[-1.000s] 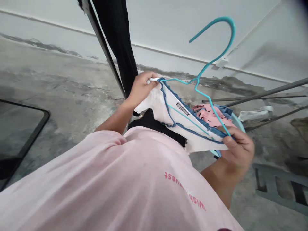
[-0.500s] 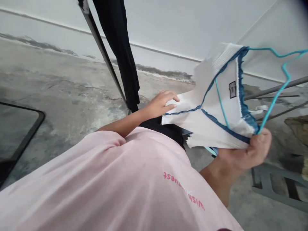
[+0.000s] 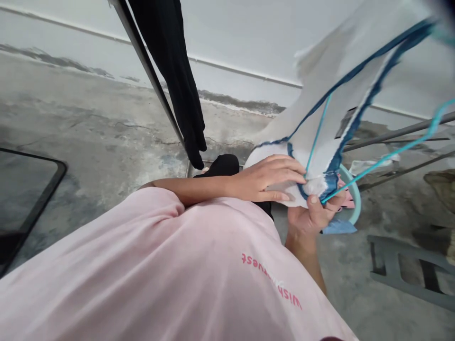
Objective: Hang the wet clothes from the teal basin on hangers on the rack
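Note:
A white top [image 3: 316,94] with dark blue trim and a neck label hangs on a turquoise wire hanger [image 3: 384,163], part of which runs off the right side of the view. My right hand [image 3: 313,218] is closed on the top's near shoulder edge, thumb upward, against the hanger's near end. Across the lower part of the cloth lies my left hand [image 3: 268,180], fingers stretched out and thumb apart. Its fingertips touch the fabric beside the blue trim, close to my right thumb. The far upper end of the top is blurred.
Black trousers [image 3: 170,71] hang beside a metal pole [image 3: 149,71] on the left. Behind my right hand stands a light green basin [image 3: 353,199] with clothes in it. A grey plastic stool [image 3: 408,274] and metal bars [image 3: 408,132] are at right.
My left hand has moved right, onto the cloth near the trim. My right hand has come left and inward with the hanger and top, whose far end has swung up, uncovering the basin.

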Action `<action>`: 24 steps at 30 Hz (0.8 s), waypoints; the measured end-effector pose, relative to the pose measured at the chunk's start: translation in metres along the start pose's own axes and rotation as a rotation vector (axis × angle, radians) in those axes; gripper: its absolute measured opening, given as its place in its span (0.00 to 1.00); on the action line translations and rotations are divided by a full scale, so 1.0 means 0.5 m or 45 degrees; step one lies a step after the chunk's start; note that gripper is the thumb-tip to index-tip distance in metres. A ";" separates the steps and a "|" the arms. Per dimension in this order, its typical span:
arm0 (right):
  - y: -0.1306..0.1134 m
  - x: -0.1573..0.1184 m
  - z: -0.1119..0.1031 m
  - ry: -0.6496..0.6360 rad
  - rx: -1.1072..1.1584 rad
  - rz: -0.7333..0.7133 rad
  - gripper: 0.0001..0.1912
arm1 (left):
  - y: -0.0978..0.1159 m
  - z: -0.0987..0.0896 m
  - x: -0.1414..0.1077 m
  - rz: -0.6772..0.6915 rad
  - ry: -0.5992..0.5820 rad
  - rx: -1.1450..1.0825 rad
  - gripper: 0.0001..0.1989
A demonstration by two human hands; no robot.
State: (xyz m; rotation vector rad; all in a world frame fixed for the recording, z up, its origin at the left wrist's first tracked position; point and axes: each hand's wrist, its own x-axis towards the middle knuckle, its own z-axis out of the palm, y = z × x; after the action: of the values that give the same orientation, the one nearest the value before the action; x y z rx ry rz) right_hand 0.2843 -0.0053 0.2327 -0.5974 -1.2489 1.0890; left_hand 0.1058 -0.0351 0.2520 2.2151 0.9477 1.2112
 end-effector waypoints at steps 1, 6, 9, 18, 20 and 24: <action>-0.002 0.000 0.001 -0.037 -0.002 -0.030 0.20 | 0.004 0.001 0.006 0.020 -0.016 0.014 0.21; -0.002 0.036 0.006 -0.234 0.096 0.240 0.24 | -0.010 0.010 0.021 -0.108 -0.115 0.129 0.25; 0.016 0.051 0.007 -0.159 0.032 0.282 0.18 | -0.035 0.027 0.004 -0.211 -0.213 0.116 0.28; 0.047 0.039 0.007 -0.128 0.016 0.014 0.14 | -0.050 0.071 -0.040 -0.365 -0.158 -0.153 0.24; 0.047 0.036 0.012 -0.151 -0.087 -0.077 0.14 | -0.049 0.071 -0.032 -0.424 -0.286 -0.113 0.23; 0.047 0.028 0.013 -0.171 -0.304 -0.058 0.17 | -0.065 0.072 -0.027 -0.515 -0.344 -0.072 0.15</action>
State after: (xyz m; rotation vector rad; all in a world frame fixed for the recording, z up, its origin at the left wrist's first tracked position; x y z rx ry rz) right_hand 0.2697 0.0156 0.2208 -0.6804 -1.5162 0.9616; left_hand 0.1200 -0.0253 0.2046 1.9525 1.1571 0.7266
